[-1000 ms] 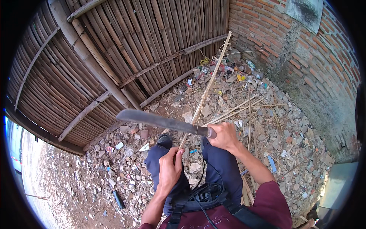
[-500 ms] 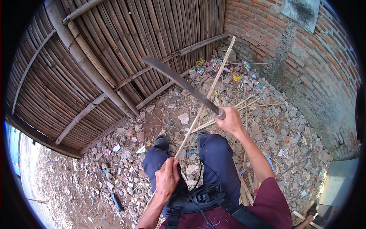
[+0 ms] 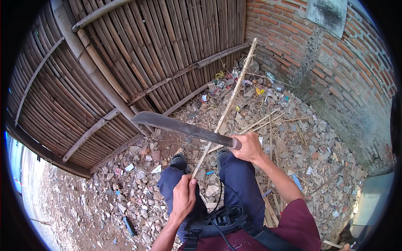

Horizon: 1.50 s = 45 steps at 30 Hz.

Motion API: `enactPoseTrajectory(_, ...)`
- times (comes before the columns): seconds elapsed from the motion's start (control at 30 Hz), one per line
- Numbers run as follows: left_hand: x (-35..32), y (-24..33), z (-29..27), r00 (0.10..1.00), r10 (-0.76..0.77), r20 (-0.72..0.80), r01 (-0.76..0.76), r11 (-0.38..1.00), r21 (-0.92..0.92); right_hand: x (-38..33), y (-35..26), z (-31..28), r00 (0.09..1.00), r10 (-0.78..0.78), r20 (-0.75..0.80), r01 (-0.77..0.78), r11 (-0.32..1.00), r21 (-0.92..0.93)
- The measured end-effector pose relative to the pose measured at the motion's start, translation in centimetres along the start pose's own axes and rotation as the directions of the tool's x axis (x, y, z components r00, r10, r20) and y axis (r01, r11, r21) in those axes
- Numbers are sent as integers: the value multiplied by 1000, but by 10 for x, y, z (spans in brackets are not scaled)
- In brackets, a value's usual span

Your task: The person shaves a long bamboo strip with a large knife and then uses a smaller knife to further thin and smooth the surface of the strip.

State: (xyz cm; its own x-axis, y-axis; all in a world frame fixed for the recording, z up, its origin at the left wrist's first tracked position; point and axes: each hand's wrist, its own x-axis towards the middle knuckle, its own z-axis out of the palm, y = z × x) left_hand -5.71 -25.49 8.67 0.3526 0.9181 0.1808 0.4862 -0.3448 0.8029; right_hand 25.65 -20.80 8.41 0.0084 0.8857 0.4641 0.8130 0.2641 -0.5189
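My right hand (image 3: 248, 147) is closed round the handle of a machete (image 3: 180, 126). The long dark blade reaches leftward and crosses over a pale split bamboo strip (image 3: 236, 90). Just above my left knee, my left hand (image 3: 184, 195) grips the strip's near part, the thumb lying along it. From there the strip slants up and away toward the corner of the walls. Thin frayed fibres stick out near its far end. Whether the blade's edge touches the strip, I cannot tell.
A bamboo slat wall (image 3: 167, 46) stands ahead and left, meeting a brick wall (image 3: 289, 37) on the right. Rubble and litter (image 3: 268, 90) cover the ground. More thin strips (image 3: 268, 121) lie beyond my right hand. Black cables (image 3: 222, 217) hang at my waist.
The machete has come down and nearer along the strip, its blade turning flatter and its tip swinging left and down. My right hand is slightly lower; my left hand keeps its grip.
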Motion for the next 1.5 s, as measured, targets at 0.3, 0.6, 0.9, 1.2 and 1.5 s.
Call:
enactPoseTrajectory(0.3, 7, 8, -22, 987, 0, 160, -12, 997, 75, -1, -1, -8, 999, 36, -5, -36, 999, -26)
enactPoseTrajectory(0.6, 23, 14, -8, 996, -17, 89, 17, 1000, 9, -15, -19, 15, 995, -40, 91, 39, 999, 6)
enactPoseTrajectory(0.9, 32, 4, 3, 1000, 21, 22, -25, 983, 183, -13, -38, 21, 987, -125, 98, 121, 991, 51)
enactPoseTrajectory(1.2, 34, 3, 5, 999, 52, 9, -52, 983, 173, -1, -25, 24, 987, 44, 155, -60, 993, 104)
enactPoseTrajectory(1.5, 36, 5, 2, 1000, 3, 14, -5, 978, 208, -4, -29, 30, 982, -3, 188, -9, 998, 59)
